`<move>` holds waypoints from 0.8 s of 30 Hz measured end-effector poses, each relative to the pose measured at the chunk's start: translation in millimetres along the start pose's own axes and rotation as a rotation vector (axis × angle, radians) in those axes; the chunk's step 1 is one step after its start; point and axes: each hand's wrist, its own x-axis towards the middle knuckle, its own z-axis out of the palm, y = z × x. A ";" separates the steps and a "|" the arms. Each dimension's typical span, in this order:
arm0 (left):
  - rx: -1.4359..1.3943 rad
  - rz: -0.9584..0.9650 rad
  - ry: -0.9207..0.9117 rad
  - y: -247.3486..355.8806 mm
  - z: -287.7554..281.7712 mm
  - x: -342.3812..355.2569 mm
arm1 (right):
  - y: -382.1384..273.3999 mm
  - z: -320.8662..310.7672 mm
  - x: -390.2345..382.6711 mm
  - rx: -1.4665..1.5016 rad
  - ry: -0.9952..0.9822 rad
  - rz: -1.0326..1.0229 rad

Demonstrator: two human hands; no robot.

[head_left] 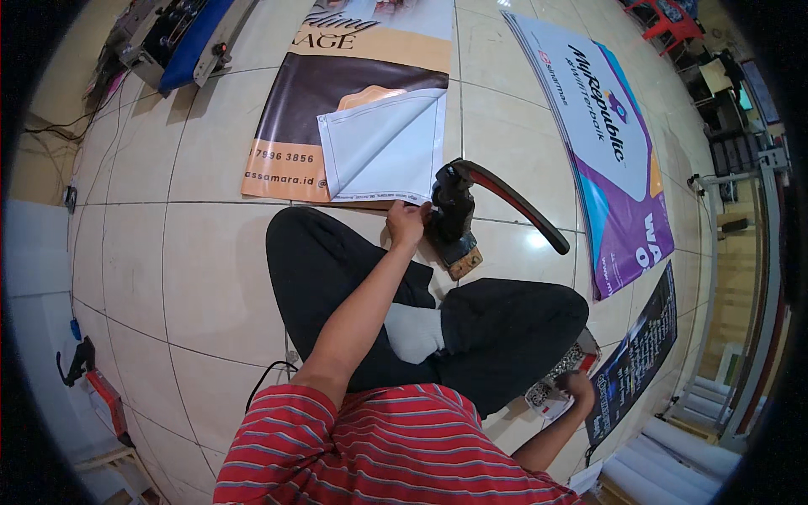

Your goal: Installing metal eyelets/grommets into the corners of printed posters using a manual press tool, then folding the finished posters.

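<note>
A printed banner lies on the floor ahead of me, one near corner folded back so its white underside shows. My left hand pinches the banner's near edge at that corner, right beside the press. The press is a black hand press with a long curved lever and a worn wooden base block. Off to my right, my right hand dips into a small box of little shiny metal pieces, probably eyelets. Its fingers look bunched and shadowed; whatever they hold is hidden.
My crossed legs sit between the hands. A stack of purple-and-white banners lies at the right, with a dark banner nearer. Beyond are white rolls and a metal frame. A blue-belted machine stands far left.
</note>
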 end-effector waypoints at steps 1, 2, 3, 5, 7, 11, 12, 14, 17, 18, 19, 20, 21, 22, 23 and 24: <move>0.064 -0.004 0.023 10.1 0.1 -7.4 | 1.8 14.7 -9.2 -0.184 0.080 -0.328; 0.030 -0.030 -0.028 9.1 15.6 -12.6 | 78.3 40.3 24.7 -0.316 0.037 -0.442; 0.001 -0.014 -0.013 8.7 1.9 -8.6 | 37.8 43.9 27.0 -0.148 0.049 -0.214; -0.039 -0.010 -0.016 7.7 -4.7 -12.5 | -5.4 36.1 -12.0 0.013 0.068 0.039; -0.040 -0.061 -0.049 10.0 -3.0 -11.2 | -9.9 38.9 -33.5 -0.020 0.020 -0.294; -0.280 -0.293 -0.108 17.8 4.2 -18.1 | 21.9 103.2 -0.7 0.004 0.159 -0.367; -0.286 -0.298 -0.096 17.5 4.0 -20.6 | 13.0 115.9 1.8 0.010 0.267 -0.347; -0.247 -0.226 -0.132 16.5 3.3 -18.2 | 4.6 120.0 0.9 0.020 0.372 -0.322; -0.205 -0.169 -0.080 15.0 -4.3 -16.8 | -23.3 107.7 -14.8 0.037 0.294 -0.278; -0.196 -0.145 -0.054 15.5 0.1 -16.5 | -18.5 105.4 -12.8 0.033 0.302 -0.275; -0.199 -0.149 -0.052 15.0 1.8 -17.0 | -10.5 104.9 -12.2 -0.005 0.304 -0.248; -0.235 -0.168 -0.066 14.7 3.6 -16.6 | -3.3 104.0 -10.6 -0.043 0.306 -0.221; -0.268 -0.185 -0.075 13.8 3.7 -15.8 | -4.4 100.7 -14.4 -0.048 0.301 -0.223; -0.301 -0.201 -0.083 12.8 2.4 -13.9 | -19.5 92.6 -27.5 -0.005 0.293 -0.260; -0.301 -0.202 -0.075 11.5 0.8 -12.5 | -31.8 88.4 -33.6 0.038 0.284 -0.296; -0.304 -0.227 -0.077 10.7 1.6 -13.5 | -36.3 89.3 -34.9 0.035 0.284 -0.291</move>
